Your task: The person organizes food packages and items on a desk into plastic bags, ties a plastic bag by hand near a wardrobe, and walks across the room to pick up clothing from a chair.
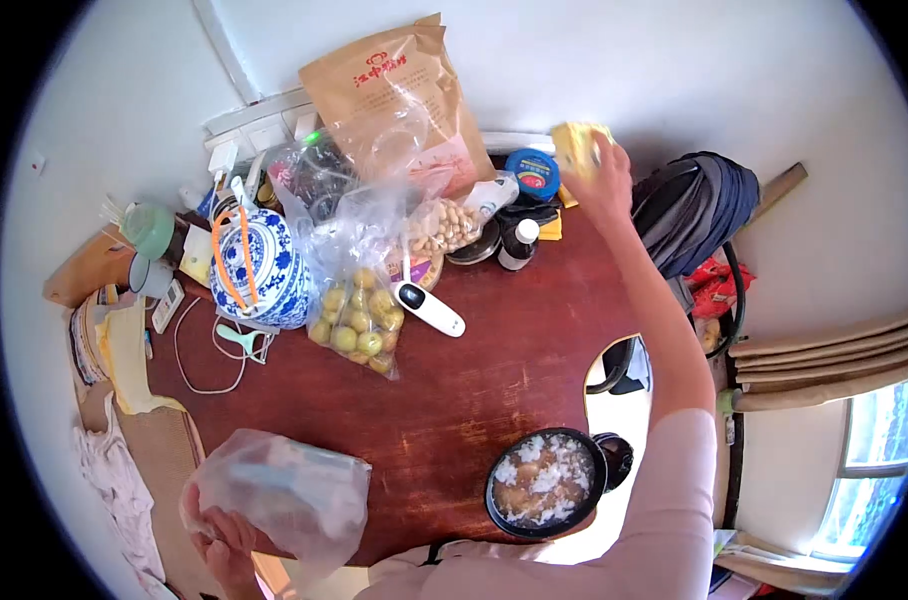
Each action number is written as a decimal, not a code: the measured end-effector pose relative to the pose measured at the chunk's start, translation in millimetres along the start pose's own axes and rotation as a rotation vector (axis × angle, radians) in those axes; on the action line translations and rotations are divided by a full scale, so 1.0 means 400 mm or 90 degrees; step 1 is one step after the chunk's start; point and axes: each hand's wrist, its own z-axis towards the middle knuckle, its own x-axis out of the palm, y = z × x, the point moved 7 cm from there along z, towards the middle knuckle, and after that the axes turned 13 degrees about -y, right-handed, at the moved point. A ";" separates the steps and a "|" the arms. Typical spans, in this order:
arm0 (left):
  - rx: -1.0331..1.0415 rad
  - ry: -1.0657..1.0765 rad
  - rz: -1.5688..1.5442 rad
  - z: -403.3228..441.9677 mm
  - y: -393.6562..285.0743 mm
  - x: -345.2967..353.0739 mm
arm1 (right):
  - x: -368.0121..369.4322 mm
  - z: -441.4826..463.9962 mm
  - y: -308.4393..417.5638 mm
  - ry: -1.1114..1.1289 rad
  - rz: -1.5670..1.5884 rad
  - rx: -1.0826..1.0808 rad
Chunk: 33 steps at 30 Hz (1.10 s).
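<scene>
At the table's front left, my left hand (pixel 224 540) is closed on a clear plastic bag (pixel 309 500), which has something pale blue and flat inside that I cannot make out. My right arm reaches to the back edge, where my right hand (pixel 608 185) grips a small yellow patterned packet (pixel 576 146) against the white wall. Just left of that hand are a round blue tub (pixel 532 174) and a dark bottle with a white cap (pixel 519 245). A black pan (pixel 491 492) holding brownish food with white flakes sits at the front right.
Across the back left stand a blue-and-white porcelain pot (pixel 274 270), a bag of yellow-green fruit (pixel 359 325), a brown paper bag (pixel 389 95), a bag of nuts (pixel 446 228) and a white handheld device (pixel 432 308). A cable (pixel 209 392) loops on the red-brown table (pixel 454 390). Dark clothing (pixel 699 210) hangs right.
</scene>
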 end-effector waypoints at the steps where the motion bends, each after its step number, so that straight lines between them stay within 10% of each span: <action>1: 0.012 -0.004 0.003 0.005 0.003 -0.010 | 0.021 0.029 0.030 0.007 -0.012 0.012; 7: 0.037 -0.022 0.023 0.001 -0.011 -0.030 | 0.248 -0.004 0.043 0.261 -0.240 -0.101; 11: 0.019 0.016 0.029 0.004 0.003 -0.025 | 0.164 -0.001 0.057 0.110 -0.108 -0.058; 17: -0.021 -0.011 0.000 -0.002 0.023 0.005 | -0.071 -0.152 0.185 0.353 0.275 0.000; 33: -0.004 0.098 -0.006 -0.020 -0.004 0.057 | 0.130 -0.248 0.127 0.221 0.268 0.063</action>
